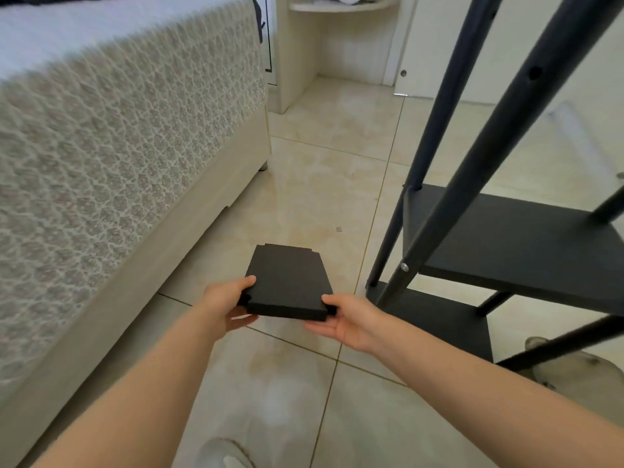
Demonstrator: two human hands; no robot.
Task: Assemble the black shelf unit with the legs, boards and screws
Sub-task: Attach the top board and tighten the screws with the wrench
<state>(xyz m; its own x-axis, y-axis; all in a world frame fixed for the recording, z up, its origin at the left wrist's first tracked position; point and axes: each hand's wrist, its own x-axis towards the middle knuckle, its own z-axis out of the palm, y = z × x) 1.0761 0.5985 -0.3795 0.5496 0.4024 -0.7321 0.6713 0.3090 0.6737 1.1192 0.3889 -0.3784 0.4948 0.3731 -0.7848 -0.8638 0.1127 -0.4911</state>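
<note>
Both hands hold one black board [287,282] level above the tiled floor [324,184]. The left hand [227,307] grips its near-left corner, thumb on top; the right hand [344,319] grips the near-right corner. The partly assembled shelf unit [506,238] stands just right, beside the bed [128,136].

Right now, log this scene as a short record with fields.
held: black board, above the floor
grip: left hand and right hand hold its near corners
frame: shelf unit at right, two shelves fitted between the legs
fixing: silver screw on the near leg
left side: bed
</note>
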